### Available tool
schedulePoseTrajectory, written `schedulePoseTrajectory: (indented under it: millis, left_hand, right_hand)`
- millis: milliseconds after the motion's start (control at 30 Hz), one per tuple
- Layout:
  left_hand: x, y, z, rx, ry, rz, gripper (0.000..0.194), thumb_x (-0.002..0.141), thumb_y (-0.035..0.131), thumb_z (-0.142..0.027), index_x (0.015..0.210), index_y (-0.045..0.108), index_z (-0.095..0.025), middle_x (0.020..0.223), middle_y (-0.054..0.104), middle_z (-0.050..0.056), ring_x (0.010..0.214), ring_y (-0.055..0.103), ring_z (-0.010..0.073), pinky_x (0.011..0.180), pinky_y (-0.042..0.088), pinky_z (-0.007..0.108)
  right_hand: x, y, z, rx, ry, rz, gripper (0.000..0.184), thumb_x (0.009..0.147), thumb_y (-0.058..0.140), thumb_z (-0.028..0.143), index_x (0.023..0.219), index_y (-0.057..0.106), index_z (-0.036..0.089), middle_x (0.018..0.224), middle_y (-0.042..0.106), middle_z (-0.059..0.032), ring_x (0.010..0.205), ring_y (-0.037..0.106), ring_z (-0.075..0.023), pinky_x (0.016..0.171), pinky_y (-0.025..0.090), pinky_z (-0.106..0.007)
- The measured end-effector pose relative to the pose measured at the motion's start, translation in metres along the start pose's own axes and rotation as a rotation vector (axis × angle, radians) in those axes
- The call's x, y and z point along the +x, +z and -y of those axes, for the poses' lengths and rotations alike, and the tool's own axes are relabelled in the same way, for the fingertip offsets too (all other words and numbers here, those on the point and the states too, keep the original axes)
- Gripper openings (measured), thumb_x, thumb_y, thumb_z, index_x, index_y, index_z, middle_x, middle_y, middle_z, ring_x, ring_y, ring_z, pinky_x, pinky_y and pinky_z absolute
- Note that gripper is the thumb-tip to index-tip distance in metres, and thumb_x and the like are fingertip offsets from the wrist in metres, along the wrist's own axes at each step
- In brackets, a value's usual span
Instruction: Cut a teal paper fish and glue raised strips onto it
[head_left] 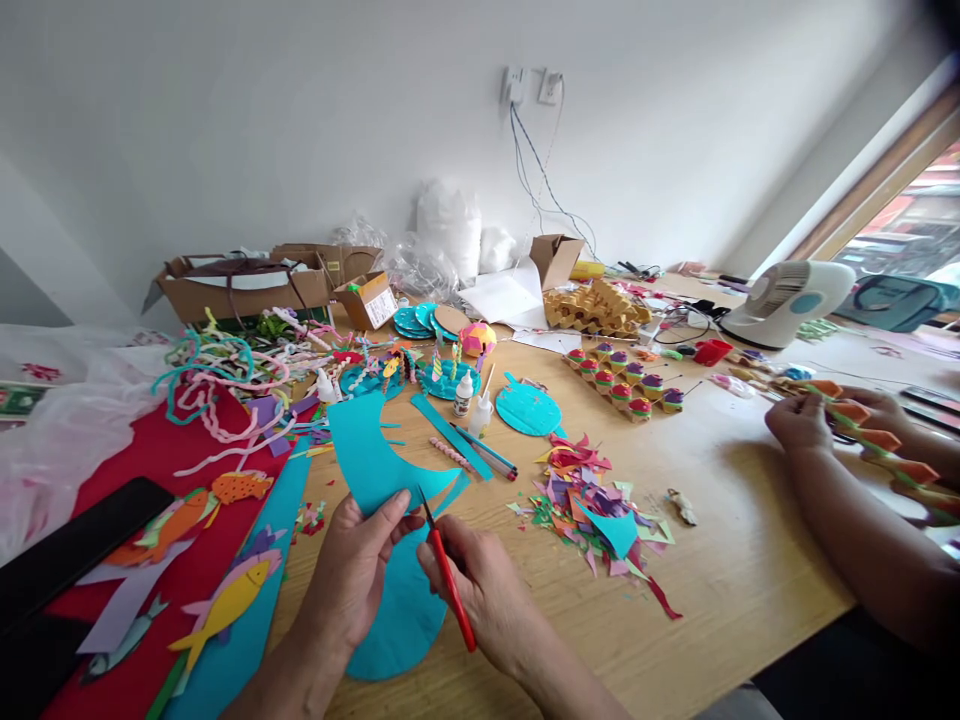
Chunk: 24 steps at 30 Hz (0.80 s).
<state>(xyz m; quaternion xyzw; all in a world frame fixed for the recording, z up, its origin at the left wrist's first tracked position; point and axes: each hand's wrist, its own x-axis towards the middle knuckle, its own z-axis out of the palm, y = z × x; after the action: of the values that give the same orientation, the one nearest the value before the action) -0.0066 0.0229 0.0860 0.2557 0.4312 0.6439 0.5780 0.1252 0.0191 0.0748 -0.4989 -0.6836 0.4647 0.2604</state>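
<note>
My left hand point(360, 550) pinches a sheet of turquoise paper point(364, 445) with a large curved cut-out along its right edge. In my right hand point(472, 575) is a pair of red-handled scissors point(448, 580), its dark blades pointing up at the paper's lower edge. Below both hands, a rounded turquoise piece point(401, 620) lies on the table, partly covered by them. Right of the scissors is a heap of coloured paper scraps point(581, 500), with a turquoise offcut point(615, 530) on it.
Small glue bottles point(480, 410), pens point(487, 452) and a turquoise disc point(529, 408) lie beyond my hands. Paper fish point(232, 605) and a black phone-like object point(97, 545) are at left. A co-worker's hands point(806, 425) hold an orange-green strip at right, near a fan point(787, 300).
</note>
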Motion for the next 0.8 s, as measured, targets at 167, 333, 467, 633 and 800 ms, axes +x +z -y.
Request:
schedulePoseTrajectory:
  millis: [167,333,467,633,800]
  left_hand:
    - [0.001,-0.001,0.003,-0.001,-0.019,0.006,0.022,0.058,0.082,-0.027,0.073,0.068,-0.017,0.063,0.065,-0.002,0.06,0.061,0.0145,0.06,0.054,0.028]
    - [0.003,-0.005,0.004,-0.005,-0.01,-0.013,0.021,0.057,0.083,-0.025,0.065,0.065,-0.018,0.062,0.066,-0.002,0.058,0.06,0.0134,0.056,0.053,0.025]
    - [0.004,-0.011,0.006,0.029,-0.02,0.005,0.021,0.06,0.082,-0.027,0.071,0.067,-0.018,0.064,0.066,-0.002,0.059,0.06,0.0131,0.057,0.052,0.024]
    - [0.001,-0.015,0.009,0.06,-0.08,0.084,0.018,0.066,0.078,-0.028,0.078,0.07,-0.019,0.06,0.06,-0.004,0.058,0.055,0.0115,0.06,0.05,0.024]
    - [0.002,-0.017,0.012,0.061,-0.081,0.092,0.015,0.066,0.078,-0.028,0.075,0.069,-0.02,0.06,0.059,-0.004,0.057,0.052,0.0117,0.057,0.048,0.023]
  right_hand:
    - [0.001,0.002,-0.004,0.064,0.004,0.013,0.034,0.087,0.042,0.046,0.066,0.043,0.02,0.058,0.052,0.0004,0.053,0.047,-0.0112,0.049,0.03,-0.022]
    - [0.002,0.009,-0.015,0.125,-0.007,0.007,0.04,0.087,0.041,0.053,0.063,0.037,0.022,0.052,0.047,0.0024,0.047,0.045,-0.0103,0.046,0.029,-0.022]
    - [0.003,0.012,-0.017,0.115,-0.018,-0.018,0.037,0.087,0.043,0.049,0.062,0.038,0.021,0.052,0.046,0.0029,0.049,0.044,-0.0101,0.047,0.029,-0.022]
    - [0.004,0.01,-0.011,0.193,0.014,0.02,0.038,0.086,0.043,0.052,0.065,0.039,0.021,0.054,0.048,0.0024,0.049,0.045,-0.01,0.046,0.031,-0.021]
    - [0.004,0.013,-0.016,0.203,0.003,0.013,0.044,0.085,0.041,0.06,0.064,0.039,0.021,0.052,0.048,0.0024,0.048,0.044,-0.0098,0.045,0.032,-0.02]
